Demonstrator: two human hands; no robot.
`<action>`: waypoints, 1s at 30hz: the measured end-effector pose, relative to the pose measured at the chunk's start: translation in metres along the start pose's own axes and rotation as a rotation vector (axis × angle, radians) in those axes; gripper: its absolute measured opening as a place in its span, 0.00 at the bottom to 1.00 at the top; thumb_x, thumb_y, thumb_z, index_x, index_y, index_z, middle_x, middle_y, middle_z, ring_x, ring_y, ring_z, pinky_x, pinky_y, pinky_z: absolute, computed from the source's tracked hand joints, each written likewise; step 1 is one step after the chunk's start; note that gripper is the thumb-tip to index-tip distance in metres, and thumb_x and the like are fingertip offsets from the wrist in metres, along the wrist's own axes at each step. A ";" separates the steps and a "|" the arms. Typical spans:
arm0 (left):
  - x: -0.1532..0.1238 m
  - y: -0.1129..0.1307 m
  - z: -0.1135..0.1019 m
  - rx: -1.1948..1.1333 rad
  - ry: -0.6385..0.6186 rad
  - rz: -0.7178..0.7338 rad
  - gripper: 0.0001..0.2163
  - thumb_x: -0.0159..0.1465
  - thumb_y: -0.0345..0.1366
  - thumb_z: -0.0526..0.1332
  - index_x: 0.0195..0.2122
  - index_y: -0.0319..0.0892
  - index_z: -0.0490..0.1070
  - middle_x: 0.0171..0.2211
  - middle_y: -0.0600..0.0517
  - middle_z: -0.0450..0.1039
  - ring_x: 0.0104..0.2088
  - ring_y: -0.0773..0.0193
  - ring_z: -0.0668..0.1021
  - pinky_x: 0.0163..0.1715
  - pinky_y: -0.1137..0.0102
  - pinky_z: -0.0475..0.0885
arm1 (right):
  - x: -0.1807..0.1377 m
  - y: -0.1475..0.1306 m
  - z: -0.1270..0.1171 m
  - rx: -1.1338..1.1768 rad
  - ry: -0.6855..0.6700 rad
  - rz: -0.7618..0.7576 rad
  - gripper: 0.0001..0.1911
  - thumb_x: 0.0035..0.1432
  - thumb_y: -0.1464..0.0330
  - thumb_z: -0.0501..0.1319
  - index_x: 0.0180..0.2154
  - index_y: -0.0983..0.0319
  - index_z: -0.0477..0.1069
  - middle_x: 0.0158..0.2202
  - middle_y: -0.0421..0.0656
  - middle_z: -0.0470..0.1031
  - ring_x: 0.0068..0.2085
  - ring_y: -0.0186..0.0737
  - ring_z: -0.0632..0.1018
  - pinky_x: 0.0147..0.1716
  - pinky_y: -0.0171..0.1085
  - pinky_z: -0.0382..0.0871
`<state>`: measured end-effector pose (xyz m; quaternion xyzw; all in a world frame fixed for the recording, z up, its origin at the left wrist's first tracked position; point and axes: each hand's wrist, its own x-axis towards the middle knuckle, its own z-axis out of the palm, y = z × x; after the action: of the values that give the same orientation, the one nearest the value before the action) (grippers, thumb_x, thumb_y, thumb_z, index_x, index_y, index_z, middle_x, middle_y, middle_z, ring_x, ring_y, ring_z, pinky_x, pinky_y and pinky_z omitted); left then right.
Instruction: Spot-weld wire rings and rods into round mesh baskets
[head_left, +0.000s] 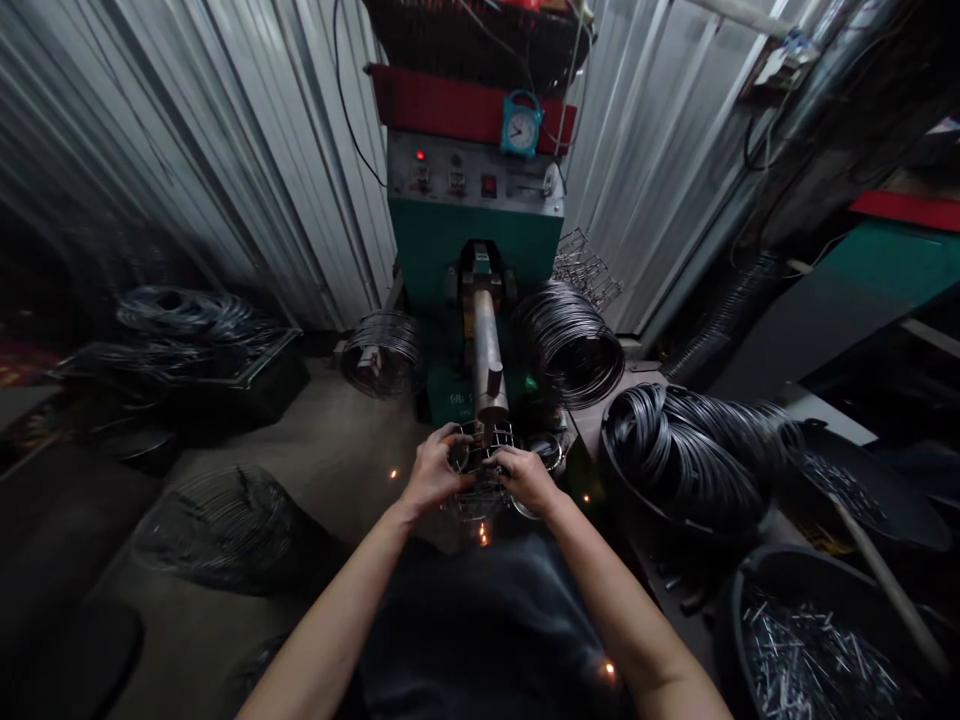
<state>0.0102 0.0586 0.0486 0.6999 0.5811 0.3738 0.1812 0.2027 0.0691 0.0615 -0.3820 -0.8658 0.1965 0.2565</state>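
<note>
Both my hands hold a small wire frame [480, 500] at the tip of a green spot-welding machine [472, 225]. My left hand [436, 468] grips the frame's left side with curled fingers. On its right side, the fingers of my right hand [526, 478] pinch the wires. The machine's metal arm [487, 345] reaches down toward me, ending between my hands. Bright sparks [484, 535] fly below the frame and to both sides. My fingers and the dim light hide where the wires meet the electrode.
Coiled wire rings [570, 345] hang right of the machine, and more rings [381, 355] hang left. A tub of wire loops [682, 450] and a bin of short rods [817, 660] stand at right. A wrapped bundle [225, 525] lies on the left floor. A clock [520, 125] hangs above.
</note>
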 end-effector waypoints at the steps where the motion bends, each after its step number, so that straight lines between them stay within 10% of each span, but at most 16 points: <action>1: 0.002 -0.001 0.001 0.001 0.002 -0.021 0.24 0.41 0.39 0.70 0.42 0.45 0.72 0.53 0.47 0.66 0.53 0.52 0.70 0.53 0.58 0.65 | 0.001 0.001 0.000 0.011 0.013 0.005 0.11 0.53 0.75 0.60 0.39 0.60 0.74 0.39 0.43 0.77 0.39 0.38 0.77 0.39 0.33 0.70; 8: 0.008 -0.006 0.004 -0.041 -0.003 -0.042 0.27 0.39 0.39 0.71 0.42 0.45 0.73 0.53 0.46 0.65 0.53 0.51 0.69 0.54 0.58 0.64 | -0.012 0.011 -0.001 0.133 0.320 0.146 0.07 0.56 0.66 0.60 0.35 0.62 0.74 0.35 0.45 0.75 0.38 0.39 0.76 0.39 0.36 0.69; 23: 0.028 -0.008 0.002 -0.032 0.040 -0.093 0.26 0.39 0.44 0.71 0.41 0.44 0.73 0.53 0.45 0.66 0.54 0.50 0.69 0.54 0.57 0.63 | 0.012 0.017 0.004 0.237 0.399 0.246 0.08 0.54 0.64 0.61 0.32 0.62 0.73 0.34 0.45 0.74 0.35 0.39 0.75 0.38 0.36 0.68; 30: 0.005 -0.028 -0.008 -0.106 0.060 -0.056 0.39 0.38 0.45 0.72 0.53 0.44 0.64 0.60 0.41 0.56 0.60 0.46 0.60 0.58 0.51 0.55 | -0.089 0.040 0.049 0.540 0.600 0.630 0.17 0.57 0.59 0.53 0.46 0.61 0.65 0.45 0.49 0.73 0.44 0.43 0.74 0.42 0.44 0.70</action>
<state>-0.0142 0.0688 0.0360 0.6611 0.5851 0.4197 0.2111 0.2471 0.0199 -0.0251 -0.5840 -0.5152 0.3627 0.5118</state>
